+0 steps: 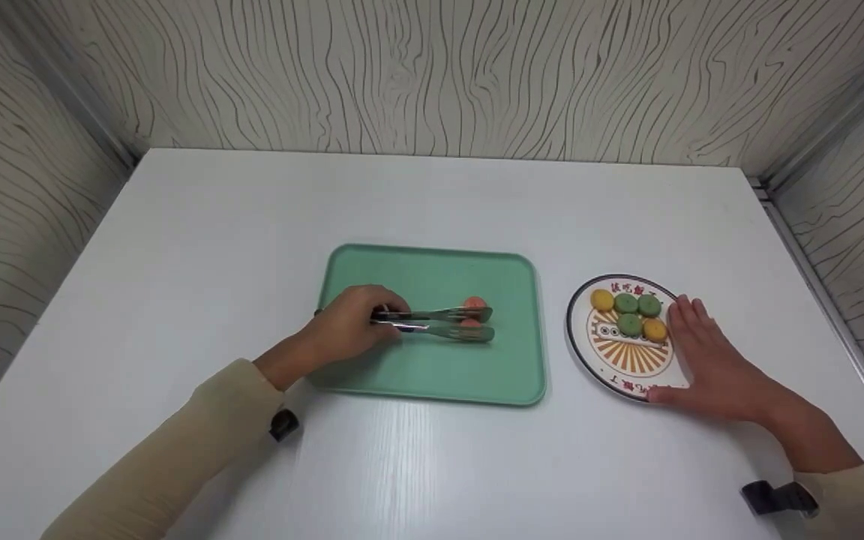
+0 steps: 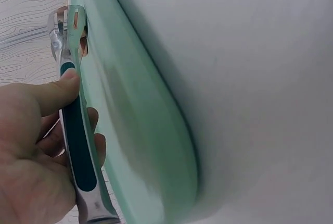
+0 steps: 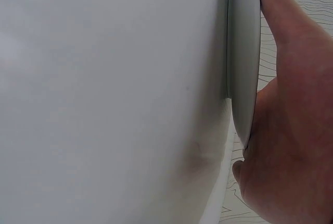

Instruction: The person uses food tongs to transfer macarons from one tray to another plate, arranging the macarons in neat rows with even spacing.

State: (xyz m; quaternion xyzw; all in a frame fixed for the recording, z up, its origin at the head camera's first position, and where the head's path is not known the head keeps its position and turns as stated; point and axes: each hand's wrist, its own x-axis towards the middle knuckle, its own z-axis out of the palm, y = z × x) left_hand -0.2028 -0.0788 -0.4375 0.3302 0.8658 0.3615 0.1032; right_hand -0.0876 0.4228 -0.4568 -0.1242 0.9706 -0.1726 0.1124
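My left hand (image 1: 353, 322) grips a pair of tongs (image 2: 78, 130) by the handle, above the green tray (image 1: 507, 375). Its thumb presses on the dark teal grip in the left wrist view. The two slotted arms of the tongs stand slightly apart over two small orange macarons (image 1: 475, 301), which they partly cover. With fingers stretched out, my right hand (image 1: 721, 367) rests along the right rim of a round white plate (image 1: 586, 356). On that plate sit several green macarons (image 1: 630, 325) and two yellow macarons (image 1: 602, 300).
The tray and plate lie side by side on a white table (image 1: 417, 465), a narrow gap between them. Wood-patterned panels (image 1: 432, 75) close off the back and both sides. A dark band (image 1: 777, 497) hangs at the right wrist.
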